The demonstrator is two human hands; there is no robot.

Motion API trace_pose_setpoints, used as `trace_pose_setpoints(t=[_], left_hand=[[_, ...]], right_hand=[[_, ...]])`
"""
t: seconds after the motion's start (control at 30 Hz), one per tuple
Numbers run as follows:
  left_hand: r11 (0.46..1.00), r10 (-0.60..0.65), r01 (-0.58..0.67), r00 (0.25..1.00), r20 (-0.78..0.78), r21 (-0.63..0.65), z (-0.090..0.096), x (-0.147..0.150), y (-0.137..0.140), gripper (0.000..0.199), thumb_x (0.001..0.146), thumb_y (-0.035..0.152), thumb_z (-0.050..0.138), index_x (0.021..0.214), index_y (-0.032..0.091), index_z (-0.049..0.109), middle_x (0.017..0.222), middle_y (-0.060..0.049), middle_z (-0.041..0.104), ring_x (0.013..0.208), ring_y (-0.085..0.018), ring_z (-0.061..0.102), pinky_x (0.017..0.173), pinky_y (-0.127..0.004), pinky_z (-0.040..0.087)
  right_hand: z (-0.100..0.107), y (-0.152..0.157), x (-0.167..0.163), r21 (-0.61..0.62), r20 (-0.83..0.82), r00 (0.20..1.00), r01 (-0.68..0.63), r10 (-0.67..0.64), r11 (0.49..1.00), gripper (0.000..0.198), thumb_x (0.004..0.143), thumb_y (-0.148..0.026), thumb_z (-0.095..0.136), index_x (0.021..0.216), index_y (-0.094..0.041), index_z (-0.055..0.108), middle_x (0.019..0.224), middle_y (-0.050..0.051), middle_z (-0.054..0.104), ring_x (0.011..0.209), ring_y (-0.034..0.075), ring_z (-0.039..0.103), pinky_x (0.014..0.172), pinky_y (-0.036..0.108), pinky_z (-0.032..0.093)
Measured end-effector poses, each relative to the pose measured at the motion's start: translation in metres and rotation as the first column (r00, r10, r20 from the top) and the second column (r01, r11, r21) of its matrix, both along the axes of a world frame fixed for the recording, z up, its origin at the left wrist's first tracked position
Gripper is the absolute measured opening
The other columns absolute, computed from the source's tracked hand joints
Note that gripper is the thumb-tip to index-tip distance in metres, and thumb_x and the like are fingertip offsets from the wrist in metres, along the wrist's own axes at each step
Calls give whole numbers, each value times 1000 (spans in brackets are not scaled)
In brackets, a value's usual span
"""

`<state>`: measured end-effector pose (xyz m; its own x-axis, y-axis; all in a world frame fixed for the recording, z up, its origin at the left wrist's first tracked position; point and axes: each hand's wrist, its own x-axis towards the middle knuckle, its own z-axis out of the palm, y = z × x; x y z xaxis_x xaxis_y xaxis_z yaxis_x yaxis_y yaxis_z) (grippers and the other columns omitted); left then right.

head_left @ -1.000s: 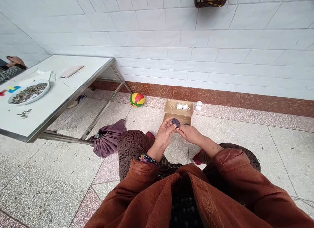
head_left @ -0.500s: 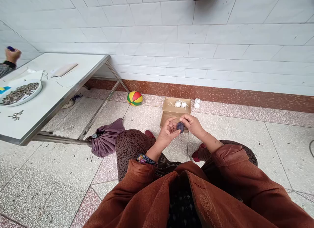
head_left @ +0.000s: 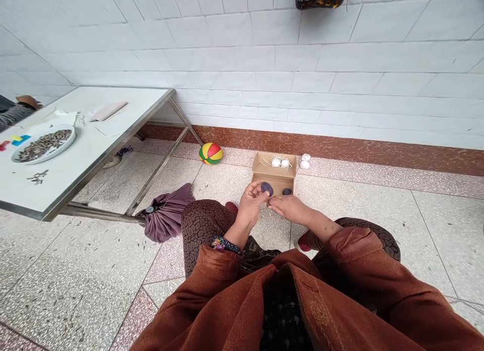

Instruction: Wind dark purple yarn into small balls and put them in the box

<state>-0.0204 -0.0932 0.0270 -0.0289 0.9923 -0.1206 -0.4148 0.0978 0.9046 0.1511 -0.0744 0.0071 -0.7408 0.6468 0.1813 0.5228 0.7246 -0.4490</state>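
Observation:
Between the thumb and fingers of my left hand is a small dark purple-grey ball of yarn. My right hand is closed in a pinch just below and to the right of that ball; anything in its fingertips is too thin to make out. Beyond both hands an open cardboard box lies on the floor. A second dark yarn ball shows inside it, near my right hand. White yarn balls with loose strands rest against the raised lid, and more white balls sit on the floor beside it.
A white table stands at left, bearing a plate of seeds or husks and a folded cloth. Another person's arm reaches in behind it. A purple cloth bag and colourful ball are on the floor.
My right hand has moved from the top of the yarn ball down below it. My left hand has turned the ball and shifted it slightly left. The other person's hand has lowered.

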Motion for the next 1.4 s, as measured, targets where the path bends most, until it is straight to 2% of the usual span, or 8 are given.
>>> trace_pose_setpoints(t=[0.1,0.23,0.4,0.6,0.83,1.17,1.27,1.4], left_hand=[[998,-10,22,979,-205,59,-5,-6,1,54,69,23,82,117,20,57,93,-1,69,85,-13,64,84,-30,47],[984,-143,166,954,-262,69,-5,-3,-3,63,70,21,81,124,20,50,94,-2,69,83,-13,65,80,-29,47],[962,-244,261,954,-171,81,2,6,-8,66,73,23,81,130,20,48,86,2,65,77,-10,61,75,-25,45],[996,-87,87,993,80,3,7,6,-9,64,69,21,85,125,23,54,95,2,65,84,-9,61,77,-24,47],[990,-123,132,976,178,-42,10,6,-11,54,72,21,84,121,21,60,96,0,67,83,-10,62,77,-24,48],[989,-76,100,974,211,-105,12,-20,-6,48,70,22,85,114,20,64,108,-4,66,92,-12,63,82,-26,53],[982,-114,145,966,234,-119,14,-26,-7,47,73,25,84,115,20,64,114,-7,66,96,-13,63,86,-27,53],[987,-112,126,983,142,-99,9,-25,-6,51,72,26,84,117,21,62,109,-4,67,91,-11,63,83,-26,51]], right_hand=[[13,2,6,-5,-178,983,-54,52,999,23,104,-33,48,97,-20,66,90,6,71,83,18,67,75,28,49],[23,16,13,-87,-403,906,103,-129,991,26,103,-38,50,92,-22,67,86,5,70,82,18,65,77,29,48],[9,26,8,-229,-478,803,278,-357,933,27,100,-39,52,82,-21,63,75,2,65,70,17,59,69,28,45],[-14,10,-8,-289,-424,812,300,-402,909,17,97,-30,51,86,-22,61,78,3,65,73,19,60,68,28,45],[-18,1,-16,-430,-394,835,201,-383,880,14,93,-29,56,96,-19,65,90,6,71,83,21,64,77,31,48],[41,10,23,-675,-456,876,-227,-155,702,41,94,-56,58,91,-17,70,80,1,65,70,13,55,69,26,44],[46,13,30,-639,-481,860,-210,-172,740,43,92,-58,61,87,-17,70,77,1,66,67,13,55,66,26,44],[46,11,27,-438,-439,897,-165,-49,884,36,95,-52,59,87,-19,72,74,1,67,66,14,58,64,27,45]])
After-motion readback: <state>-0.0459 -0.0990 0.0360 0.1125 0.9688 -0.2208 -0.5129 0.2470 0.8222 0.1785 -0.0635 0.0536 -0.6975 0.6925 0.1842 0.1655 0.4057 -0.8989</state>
